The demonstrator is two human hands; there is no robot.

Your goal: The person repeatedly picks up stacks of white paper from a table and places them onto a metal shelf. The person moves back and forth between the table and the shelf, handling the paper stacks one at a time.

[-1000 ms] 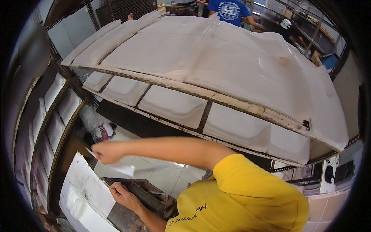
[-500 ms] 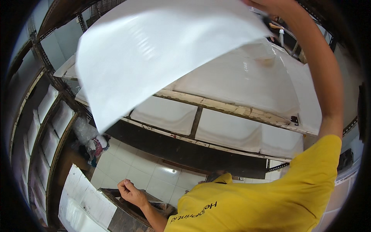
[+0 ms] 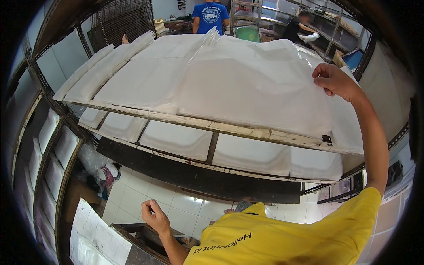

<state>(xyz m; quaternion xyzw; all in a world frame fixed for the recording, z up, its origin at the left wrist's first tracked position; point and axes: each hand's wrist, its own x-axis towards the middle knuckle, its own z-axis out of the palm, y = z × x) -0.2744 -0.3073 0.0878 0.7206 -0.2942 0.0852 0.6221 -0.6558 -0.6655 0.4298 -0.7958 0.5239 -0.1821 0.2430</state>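
Observation:
My right hand (image 3: 335,81) reaches over the right part of a shelf, its fingers curled together against or just above a stack of thin, whitish translucent sheets (image 3: 251,88). Whether a sheet's edge is pinched in them cannot be made out. Low on the left, my left hand (image 3: 154,216) is loosely closed, with nothing visible in it. It hovers beside a dark wooden table (image 3: 143,254), where a pile of white sheets (image 3: 95,234) lies. More sheet stacks (image 3: 137,75) sit side by side on the shelf to the left.
A lower shelf holds more white sheets (image 3: 176,139) between dividers. Another rack (image 3: 48,172) with stacks stands at left, near crumpled clear plastic (image 3: 92,152) on the tiled floor (image 3: 176,198). Beyond the shelf are a person in blue (image 3: 211,17) and one in black (image 3: 296,31).
The large white sheet hanging from my right hand is no longer in the air. That hand has come down over the shelf stack, and my view takes in more of the room behind.

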